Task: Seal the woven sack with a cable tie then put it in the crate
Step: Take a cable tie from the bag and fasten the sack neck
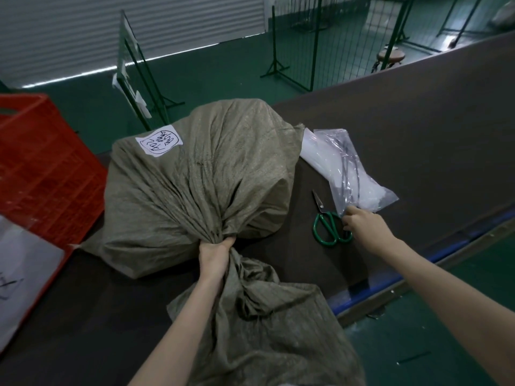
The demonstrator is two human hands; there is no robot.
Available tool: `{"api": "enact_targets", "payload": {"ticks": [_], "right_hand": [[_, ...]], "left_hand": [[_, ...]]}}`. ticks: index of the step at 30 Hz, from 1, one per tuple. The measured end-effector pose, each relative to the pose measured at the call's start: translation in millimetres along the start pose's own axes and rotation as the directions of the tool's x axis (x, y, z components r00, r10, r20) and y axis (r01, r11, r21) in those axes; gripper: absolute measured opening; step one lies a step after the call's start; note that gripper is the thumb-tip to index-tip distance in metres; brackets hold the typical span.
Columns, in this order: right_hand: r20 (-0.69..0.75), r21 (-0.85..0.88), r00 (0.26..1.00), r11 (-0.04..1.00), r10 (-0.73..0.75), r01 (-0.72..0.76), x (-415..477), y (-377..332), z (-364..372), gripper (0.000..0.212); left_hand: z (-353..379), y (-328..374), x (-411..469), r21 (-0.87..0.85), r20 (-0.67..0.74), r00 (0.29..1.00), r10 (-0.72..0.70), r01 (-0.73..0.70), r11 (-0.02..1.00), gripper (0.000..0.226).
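The left hand is squeezing the woven sack neck tight. The right hand is pinching the bag of cable ties; next, I think, pull one out.

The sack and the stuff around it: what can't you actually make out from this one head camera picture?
- Woven sack: contents hidden by its own fabric.
- Left hand: gripping the gathered neck, hiding whether any tie is on it.
- Plastic bag: wrinkled film blurs its contents; right hand touches its corner.
- Red crate: cut off by the left edge.
- Label: writing too small to read.
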State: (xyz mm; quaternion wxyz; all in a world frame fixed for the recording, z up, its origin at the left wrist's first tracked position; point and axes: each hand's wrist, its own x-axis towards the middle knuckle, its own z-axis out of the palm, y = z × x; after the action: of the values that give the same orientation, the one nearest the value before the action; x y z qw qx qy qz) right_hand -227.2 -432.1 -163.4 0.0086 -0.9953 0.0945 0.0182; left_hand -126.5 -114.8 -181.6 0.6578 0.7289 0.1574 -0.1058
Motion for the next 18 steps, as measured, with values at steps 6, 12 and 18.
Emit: {"api": "enact_targets", "payload": {"ticks": [6, 12, 18], "right_hand": [[-0.144, 0.107, 0.986, 0.989, -0.089, 0.105, -18.1, -50.7, -26.3, 0.020], [-0.444, 0.303, 0.875, 0.887, -0.192, 0.348, -28.2, -110.8, -52.6, 0.027], [-0.360, 0.871, 0.933, 0.363, 0.008, 0.332, -24.0, -156.9, -109.3, 0.013]], "left_hand": [[-4.6, 11.0, -13.4, -0.040, 0.105, 0.994, -0.022, 0.026, 0.999, 0.042], [-16.1, 28.2, -30.0, -0.001, 0.224, 0.965, -0.134, 0.137, 0.991, 0.014], [-30.5, 32.0, -31.0, -0.004, 0.326, 0.928, -0.179, 0.191, 0.982, 0.029]]}}
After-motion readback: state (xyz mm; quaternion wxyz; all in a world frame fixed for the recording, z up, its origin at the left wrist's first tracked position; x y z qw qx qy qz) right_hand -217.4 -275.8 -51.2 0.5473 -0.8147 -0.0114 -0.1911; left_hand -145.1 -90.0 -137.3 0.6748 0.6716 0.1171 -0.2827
